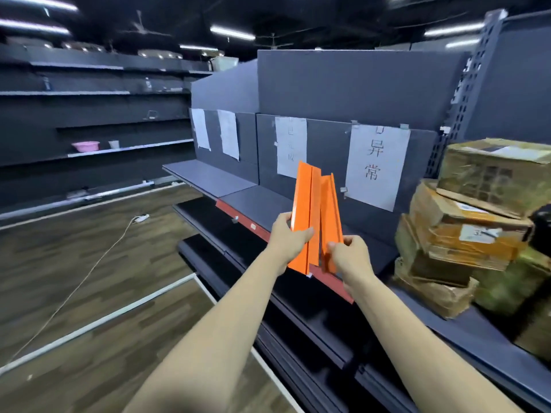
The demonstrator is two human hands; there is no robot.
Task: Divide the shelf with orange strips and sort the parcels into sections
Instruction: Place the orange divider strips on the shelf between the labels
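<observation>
Two orange strips stand nearly upright in front of me, above the front edge of the grey shelf [256,198]. My left hand [287,234] grips the left, longer strip [304,204] near its lower end. My right hand [347,253] pinches the right strip [329,210] at its lower end. A stack of taped cardboard parcels [465,225] sits on the right part of the shelf, close beside my right hand. White paper signs [377,166] hang on the shelf's back panel.
Lower dark shelves [298,308] jut out below the grey shelf. Wooden floor [89,263] with a white cable and power strip [140,217] lies to the left. Wall shelving at the far left carries a pink basin [85,146].
</observation>
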